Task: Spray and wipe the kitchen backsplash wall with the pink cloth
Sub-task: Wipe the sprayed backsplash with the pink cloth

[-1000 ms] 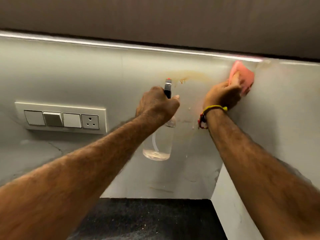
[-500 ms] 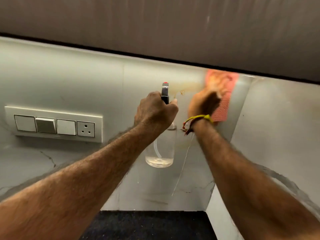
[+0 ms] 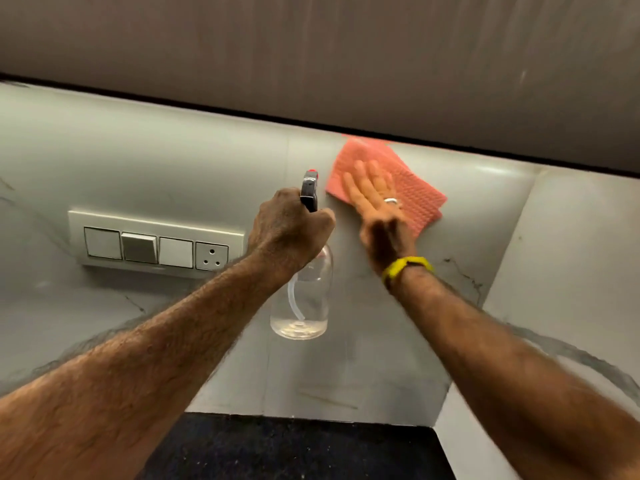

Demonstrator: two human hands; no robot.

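Pink waffle-textured cloth (image 3: 408,174); grey veined backsplash (image 3: 173,161).

Cloth (image 3: 408,174) on backsplash (image 3: 173,161), right of bottle (image 3: 304,299); switch panel (image 3: 156,244) left.

The right hand (image 3: 375,199) presses the pink cloth (image 3: 388,181) flat against the backsplash wall (image 3: 173,161), just right of the spray bottle (image 3: 304,289) held by the left hand (image 3: 289,230), with the switch panel (image 3: 156,245) left of that bottle.

We take this for a home kitchen — grey marble-look backsplash (image 3: 173,161), wall switch panel with socket (image 3: 156,245), dark speckled tabletop (image 3: 294,448), cabinet underside (image 3: 311,53) overhead.
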